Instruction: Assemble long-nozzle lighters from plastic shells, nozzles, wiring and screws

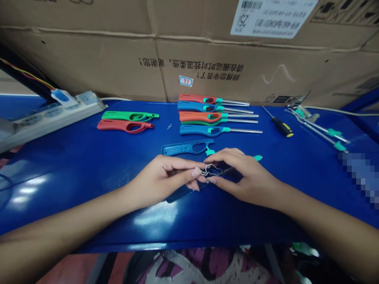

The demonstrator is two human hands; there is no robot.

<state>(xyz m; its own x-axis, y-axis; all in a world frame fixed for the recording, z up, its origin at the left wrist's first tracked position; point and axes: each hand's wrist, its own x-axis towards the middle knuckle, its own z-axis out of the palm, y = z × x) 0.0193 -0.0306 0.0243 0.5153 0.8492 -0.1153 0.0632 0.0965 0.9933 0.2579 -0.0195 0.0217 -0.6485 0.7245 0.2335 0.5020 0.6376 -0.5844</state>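
Note:
My left hand (168, 173) and my right hand (237, 171) meet over the blue table (74, 165), both pinched on a dark blue lighter half-shell (183, 192) with a thin wire piece (209, 169) at its trigger opening. A teal tip (258, 157) pokes out past my right hand. Just beyond my fingers lies another blue lighter shell (183, 148) with a teal trigger piece (210, 151).
Several finished long-nose lighters (213, 115) lie in a row at the back centre. A green shell (127, 116) and a red shell (122, 126) lie to the left. A power strip (44, 118) is far left, a screwdriver (280, 125) and metal tubes (322, 132) right. Cardboard boxes (207, 51) form the back wall.

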